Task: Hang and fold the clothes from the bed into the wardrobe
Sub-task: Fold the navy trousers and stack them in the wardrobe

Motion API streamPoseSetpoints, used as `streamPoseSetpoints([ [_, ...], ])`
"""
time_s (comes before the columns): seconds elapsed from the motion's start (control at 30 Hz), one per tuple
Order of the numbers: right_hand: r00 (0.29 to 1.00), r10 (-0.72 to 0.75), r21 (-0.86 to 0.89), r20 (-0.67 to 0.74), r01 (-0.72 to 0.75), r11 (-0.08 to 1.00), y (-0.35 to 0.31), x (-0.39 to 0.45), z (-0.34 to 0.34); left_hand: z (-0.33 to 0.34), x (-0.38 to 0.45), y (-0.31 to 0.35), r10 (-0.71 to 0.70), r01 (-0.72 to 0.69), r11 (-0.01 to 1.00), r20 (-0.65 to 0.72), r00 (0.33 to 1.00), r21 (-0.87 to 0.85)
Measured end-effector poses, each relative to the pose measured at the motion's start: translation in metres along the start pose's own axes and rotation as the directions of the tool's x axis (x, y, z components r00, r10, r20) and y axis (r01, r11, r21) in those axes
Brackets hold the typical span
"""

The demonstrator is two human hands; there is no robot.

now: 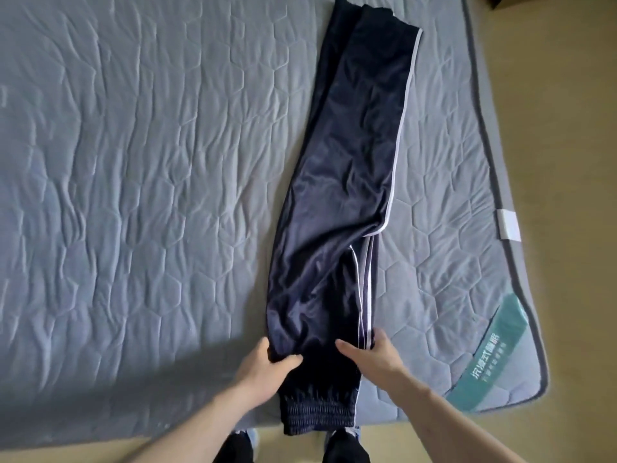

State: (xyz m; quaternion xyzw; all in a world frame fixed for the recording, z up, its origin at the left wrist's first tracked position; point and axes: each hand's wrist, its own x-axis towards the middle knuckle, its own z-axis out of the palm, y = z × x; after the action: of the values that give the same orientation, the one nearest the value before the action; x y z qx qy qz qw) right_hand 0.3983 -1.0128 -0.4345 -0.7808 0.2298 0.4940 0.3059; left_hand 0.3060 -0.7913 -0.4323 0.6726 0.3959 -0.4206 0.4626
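- the dark trousers are lying lengthwise on the mattress, the two legs already laid one over the other, white side stripes showing along the right edge.
- the gathered waistband is hanging just over the near edge of the mattress, and the leg ends are reaching toward the far side.
- the left hand is gripping the left edge of the cloth near the waist, thumb on top and fingers curled under a bunch of fabric.
- the right hand is grasping the right edge by the stripes, thumb lying across the cloth; its other fingers are hidden at the edge.
- judging from this, folding is only getting started: the lengthwise fold looks done, the crosswise folds are not.
- no wardrobe is showing, so putting away is still waiting.
- no other clothes are appearing on the visible mattress.
- dark shoes are showing below on the tan floor.
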Motion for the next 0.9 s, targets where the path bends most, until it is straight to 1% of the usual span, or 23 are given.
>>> streamPoseSetpoints([
  [0.07,0.999,0.02,0.015,0.034,-0.021,1.0,0.031,-0.005,0.02,0.012,-0.01,-0.007,-0.04,0.042,0.998,0.058,0.998,-0.049],
  [0.13,0.996,0.027,0.03,0.088,-0.03,0.999,0.048,-0.018,0.034,0.021,-0.016,-0.014,-0.077,0.079,0.997,0.101,0.992,-0.012],
  [0.17,0.996,0.026,0.04,0.086,-0.03,0.999,0.051,-0.023,0.039,0.023,-0.018,-0.017,-0.098,0.097,0.995,0.119,0.988,0.021],
  [0.27,0.997,0.037,0.072,0.07,-0.042,0.997,0.062,-0.042,0.045,0.025,-0.032,-0.027,-0.118,0.113,0.993,0.138,0.983,0.042],
  [0.33,0.994,0.058,0.057,0.093,-0.063,0.996,0.064,-0.052,0.045,0.024,-0.041,-0.033,-0.12,0.116,0.992,0.124,0.985,0.038],
  [0.4,0.985,0.108,0.053,0.134,-0.116,0.992,0.067,-0.065,0.044,0.021,-0.056,-0.038,-0.139,0.13,0.989,0.135,0.981,0.076],
  [0.5,0.949,0.217,0.045,0.23,-0.233,0.971,0.074,-0.097,0.047,0.023,-0.077,-0.058,-0.228,0.199,0.962,0.149,0.962,0.186],
  [0.63,0.878,0.352,-0.038,0.324,-0.36,0.932,0.083,-0.147,0.054,0.022,-0.124,-0.066,-0.34,0.309,0.939,0.283,0.897,0.148],
  [0.7,0.847,0.403,-0.053,0.347,-0.411,0.91,0.083,-0.17,0.052,0.017,-0.145,-0.066,-0.36,0.338,0.933,0.32,0.876,0.125],
  [0.77,0.847,0.409,0.01,0.338,-0.438,0.899,0.074,-0.187,0.045,0.008,-0.16,-0.056,-0.314,0.296,0.949,0.289,0.904,0.106],
  [0.83,0.889,0.363,0.137,0.279,-0.411,0.901,0.056,-0.196,0.033,-0.004,-0.168,-0.037,-0.209,0.197,0.977,0.178,0.962,0.08],
  [0.9,0.935,0.296,0.255,0.194,-0.339,0.906,0.026,-0.2,0.015,-0.022,-0.177,-0.004,-0.109,0.107,0.994,0.058,0.992,0.036],
])
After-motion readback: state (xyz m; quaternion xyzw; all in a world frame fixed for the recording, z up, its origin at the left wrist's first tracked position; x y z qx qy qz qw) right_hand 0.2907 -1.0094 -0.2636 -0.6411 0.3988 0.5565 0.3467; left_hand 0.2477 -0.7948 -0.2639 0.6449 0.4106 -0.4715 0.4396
